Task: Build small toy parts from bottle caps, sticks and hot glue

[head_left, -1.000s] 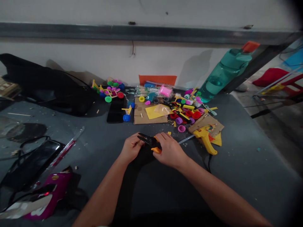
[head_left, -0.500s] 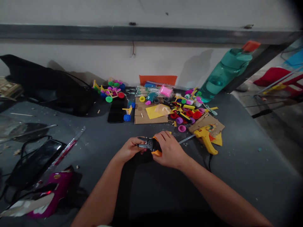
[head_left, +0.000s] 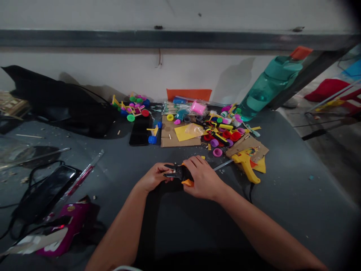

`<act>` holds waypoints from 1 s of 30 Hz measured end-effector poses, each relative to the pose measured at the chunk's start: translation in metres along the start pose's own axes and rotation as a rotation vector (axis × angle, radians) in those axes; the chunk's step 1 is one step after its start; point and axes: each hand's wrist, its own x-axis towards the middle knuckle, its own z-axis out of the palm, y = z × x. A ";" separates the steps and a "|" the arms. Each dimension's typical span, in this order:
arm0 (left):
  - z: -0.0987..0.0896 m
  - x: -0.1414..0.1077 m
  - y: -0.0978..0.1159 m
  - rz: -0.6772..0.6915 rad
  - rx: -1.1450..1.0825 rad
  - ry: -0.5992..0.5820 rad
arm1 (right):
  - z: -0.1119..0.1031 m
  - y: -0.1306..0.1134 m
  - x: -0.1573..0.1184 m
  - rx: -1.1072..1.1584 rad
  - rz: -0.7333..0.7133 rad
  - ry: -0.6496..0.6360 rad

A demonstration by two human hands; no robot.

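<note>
My right hand (head_left: pixel 204 177) is wrapped round the orange handles of a pair of wire strippers (head_left: pixel 178 171), whose dark jaws point left. At those jaws my left hand (head_left: pixel 153 177) is closed in a pinch. Whatever lies between its fingers is too small and hidden to name. Beyond the hands lies a piece of cardboard (head_left: pixel 180 142) with a yellow sheet (head_left: pixel 182 132) on it. A yellow glue gun (head_left: pixel 246 165) rests to the right of my right hand, its clear glue stick pointing toward me.
Coloured bottle caps (head_left: pixel 217 152) and small wheeled pieces (head_left: pixel 152 139) crowd the back of the table. A teal bottle (head_left: pixel 265 86) leans at the back right. Phones (head_left: pixel 138 131), a black bag (head_left: pixel 62 101), cables and a magenta box (head_left: pixel 70 222) lie on the left.
The jaws of the wire strippers look wider apart and slightly turned. Both hands stay in almost the same place, and the whole view has shifted a little.
</note>
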 end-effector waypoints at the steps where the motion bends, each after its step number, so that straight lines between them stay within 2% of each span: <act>1: -0.001 0.000 -0.001 -0.005 -0.003 0.000 | 0.000 0.000 0.000 0.003 -0.005 0.001; 5: -0.003 0.000 -0.004 -0.012 -0.025 0.001 | 0.000 0.000 0.001 0.016 -0.029 0.011; 13: -0.003 -0.002 -0.002 0.059 -0.045 -0.035 | -0.001 0.002 0.002 -0.012 -0.057 0.021; 18: -0.002 -0.001 -0.001 0.058 -0.023 -0.015 | -0.001 0.001 0.001 -0.010 -0.061 0.038; 30: 0.002 -0.003 0.008 0.060 -0.011 -0.096 | -0.002 -0.001 0.000 0.046 -0.062 0.003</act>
